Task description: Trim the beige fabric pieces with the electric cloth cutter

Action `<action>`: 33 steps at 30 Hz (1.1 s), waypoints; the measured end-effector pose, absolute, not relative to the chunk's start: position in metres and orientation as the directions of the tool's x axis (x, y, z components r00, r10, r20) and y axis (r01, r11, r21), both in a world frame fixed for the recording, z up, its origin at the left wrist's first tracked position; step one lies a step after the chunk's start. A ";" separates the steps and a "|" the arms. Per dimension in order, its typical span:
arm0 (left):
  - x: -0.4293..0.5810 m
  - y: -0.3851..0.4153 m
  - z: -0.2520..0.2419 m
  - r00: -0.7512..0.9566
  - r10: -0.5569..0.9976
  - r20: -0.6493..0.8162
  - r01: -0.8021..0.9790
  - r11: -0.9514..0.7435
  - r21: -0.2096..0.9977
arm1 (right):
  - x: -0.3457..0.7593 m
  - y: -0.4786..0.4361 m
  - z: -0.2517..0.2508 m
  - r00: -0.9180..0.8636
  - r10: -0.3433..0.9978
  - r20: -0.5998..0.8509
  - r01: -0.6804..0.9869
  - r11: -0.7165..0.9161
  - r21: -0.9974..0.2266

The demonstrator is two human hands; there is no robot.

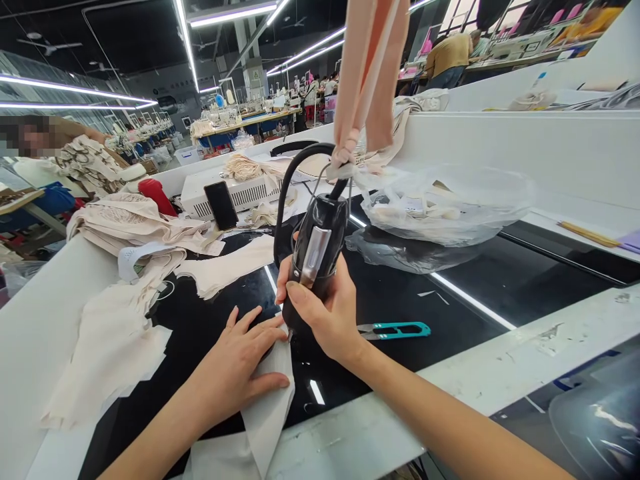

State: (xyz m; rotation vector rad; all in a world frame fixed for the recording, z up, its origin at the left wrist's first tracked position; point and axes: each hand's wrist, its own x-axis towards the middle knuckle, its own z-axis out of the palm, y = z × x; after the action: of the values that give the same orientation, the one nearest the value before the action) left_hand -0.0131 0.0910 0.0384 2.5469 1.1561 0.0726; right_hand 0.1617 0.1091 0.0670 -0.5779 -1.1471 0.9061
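My right hand (pixel 325 307) is wrapped round a black corded hand tool (pixel 320 243) with a silver plate on its side. The tool is held nearly upright, tip down. A strip of pink cloth (pixel 370 73) is tied to its top, and a black cable loops off to the left. My left hand (pixel 240 367) lies with spread fingers on a pale beige cloth piece (pixel 273 413). The tool's tip is at the cloth's upper edge, near my left fingertips; whether it touches cannot be made out. Teal-handled thread snips (pixel 400 330) lie right of my right hand.
Beige cut pieces (pixel 110 347) are heaped on the left of the glossy black tabletop (pixel 400 300). Behind them stand a phone (pixel 221 205) and a white vented box (pixel 200 193). A clear plastic bag (pixel 450 207) lies at the back right. Co-workers sit or bend farther off.
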 end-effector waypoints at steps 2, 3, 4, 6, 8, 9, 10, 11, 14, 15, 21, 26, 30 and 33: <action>-0.013 0.091 0.038 0.668 0.740 -0.073 0.717 -0.615 0.329 | 0.161 0.109 0.066 0.127 0.839 0.529 -0.301 0.541 -0.785; -0.013 0.091 0.038 0.669 0.741 -0.062 0.714 -0.618 0.329 | 0.161 0.110 0.065 0.125 0.838 0.532 -0.295 0.543 -0.786; -0.014 0.090 0.038 0.670 0.741 -0.053 0.712 -0.620 0.329 | 0.161 0.110 0.065 0.127 0.837 0.532 -0.284 0.545 -0.789; -0.014 0.090 0.037 0.672 0.739 -0.047 0.709 -0.624 0.328 | 0.161 0.110 0.065 0.134 0.839 0.527 -0.256 0.543 -0.800; -0.014 0.091 0.037 0.675 0.736 -0.048 0.707 -0.626 0.329 | 0.161 0.109 0.065 0.139 0.843 0.519 -0.235 0.537 -0.810; -0.015 0.091 0.036 0.677 0.735 -0.049 0.706 -0.627 0.329 | 0.162 0.108 0.066 0.138 0.846 0.516 -0.234 0.534 -0.813; -0.015 0.091 0.036 0.678 0.733 -0.051 0.704 -0.628 0.330 | 0.162 0.107 0.067 0.137 0.847 0.513 -0.242 0.531 -0.812; -0.015 0.092 0.036 0.679 0.732 -0.053 0.704 -0.629 0.330 | 0.162 0.105 0.067 0.137 0.849 0.511 -0.257 0.528 -0.809; -0.016 0.093 0.034 0.688 0.724 -0.059 0.699 -0.637 0.325 | 0.163 0.100 0.069 0.108 0.858 0.503 -0.339 0.507 -0.792; -0.016 0.093 0.033 0.691 0.720 -0.059 0.696 -0.642 0.321 | 0.163 0.098 0.069 0.092 0.859 0.504 -0.358 0.501 -0.788; -0.016 0.094 0.032 0.699 0.713 -0.053 0.690 -0.654 0.310 | 0.162 0.093 0.067 0.090 0.854 0.513 -0.319 0.513 -0.797; -0.017 0.094 0.031 0.702 0.711 -0.040 0.687 -0.661 0.301 | 0.162 0.093 0.069 0.087 0.859 0.505 -0.308 0.505 -0.806; -0.017 0.095 0.032 0.696 0.714 -0.076 0.699 -0.651 0.295 | 0.163 0.092 0.070 0.079 0.852 0.518 -0.389 0.504 -0.771; -0.017 0.095 0.034 0.693 0.714 -0.098 0.705 -0.645 0.294 | 0.163 0.091 0.070 0.081 0.854 0.514 -0.412 0.498 -0.763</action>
State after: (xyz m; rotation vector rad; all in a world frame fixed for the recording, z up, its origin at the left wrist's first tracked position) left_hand -0.0167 0.0953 0.0340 2.5957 1.1203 0.0391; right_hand 0.1632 0.0909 0.0703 -0.4862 -1.1264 1.0031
